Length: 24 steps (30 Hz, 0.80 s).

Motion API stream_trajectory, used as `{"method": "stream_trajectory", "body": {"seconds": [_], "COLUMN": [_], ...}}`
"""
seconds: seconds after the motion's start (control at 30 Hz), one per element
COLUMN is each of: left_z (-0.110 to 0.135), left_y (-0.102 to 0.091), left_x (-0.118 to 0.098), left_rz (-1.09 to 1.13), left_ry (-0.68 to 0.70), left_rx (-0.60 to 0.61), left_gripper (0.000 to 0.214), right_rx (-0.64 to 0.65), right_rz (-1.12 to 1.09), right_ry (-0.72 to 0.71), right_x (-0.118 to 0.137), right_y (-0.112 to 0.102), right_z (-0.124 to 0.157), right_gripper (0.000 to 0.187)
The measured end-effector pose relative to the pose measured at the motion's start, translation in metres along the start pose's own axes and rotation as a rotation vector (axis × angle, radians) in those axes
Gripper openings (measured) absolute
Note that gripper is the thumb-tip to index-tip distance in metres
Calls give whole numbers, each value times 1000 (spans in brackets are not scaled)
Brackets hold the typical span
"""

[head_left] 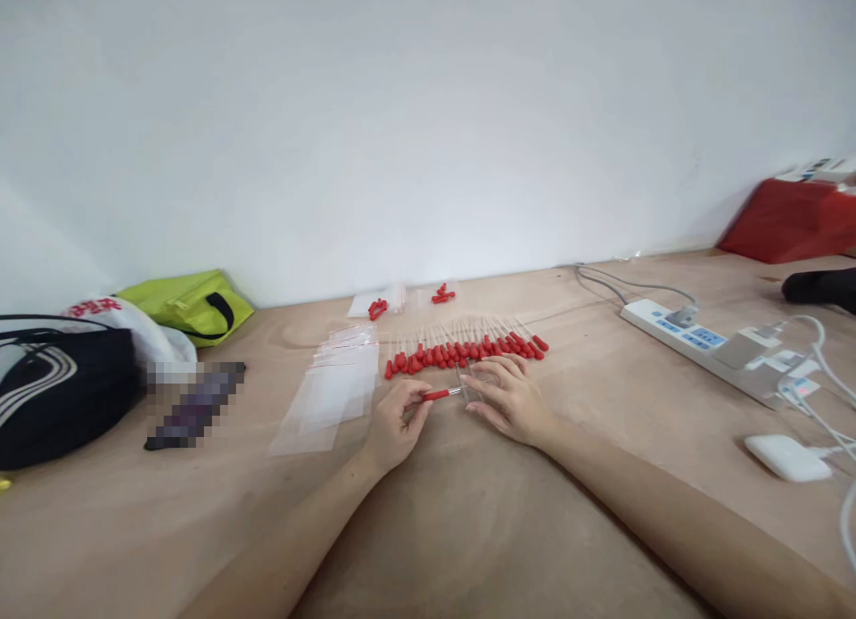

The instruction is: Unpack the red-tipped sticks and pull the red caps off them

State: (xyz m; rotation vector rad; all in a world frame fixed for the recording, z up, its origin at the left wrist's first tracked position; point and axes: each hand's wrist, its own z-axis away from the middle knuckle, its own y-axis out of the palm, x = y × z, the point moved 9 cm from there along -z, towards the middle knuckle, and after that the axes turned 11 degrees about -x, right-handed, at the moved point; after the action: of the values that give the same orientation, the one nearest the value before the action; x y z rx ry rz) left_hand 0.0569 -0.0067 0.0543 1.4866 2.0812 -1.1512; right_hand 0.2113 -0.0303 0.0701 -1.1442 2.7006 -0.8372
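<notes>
Between the thumb and fingers of my left hand (401, 425) is the red rubber bulb of a glass dropper (438, 394), its clear tube pointing right. My right hand (508, 398) is curved around the tube's far end. At its fingertips stands a thin clear piece (463, 380), which I cannot make out well. Just beyond both hands lies a long row of droppers (461, 351), red bulbs toward me and glass tubes pointing away. Left of the row, clear plastic zip bags (334, 378) overlap in a fanned stack.
Two small groups of red bulbs (378, 309) lie on bags near the wall. To the right are a white power strip (675, 329) with cables and a white charger (787, 457). A black bag (73, 396), a lime-green bag (184, 302) and a pixelated object (197, 409) lie left.
</notes>
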Motion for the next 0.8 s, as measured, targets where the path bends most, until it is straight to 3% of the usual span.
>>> {"method": "stream_trajectory", "body": {"seconds": [0.2,0.53,0.8], "left_z": [2,1,1], "left_y": [6,3,15], "left_x": [-4,-13,-30], "left_rz": [4,-7,-323], "left_ry": [42,124,339], "left_rx": [89,65,106], "left_gripper": [12,9,25], "right_rx": [-4,28,28], "right_rz": [7,-22,-8], "right_ry": [-13,-14,-48], "right_x": [1,4,9], "right_y": [8,11,9], "right_z": [1,2,1], "right_gripper": [12,15,15]}}
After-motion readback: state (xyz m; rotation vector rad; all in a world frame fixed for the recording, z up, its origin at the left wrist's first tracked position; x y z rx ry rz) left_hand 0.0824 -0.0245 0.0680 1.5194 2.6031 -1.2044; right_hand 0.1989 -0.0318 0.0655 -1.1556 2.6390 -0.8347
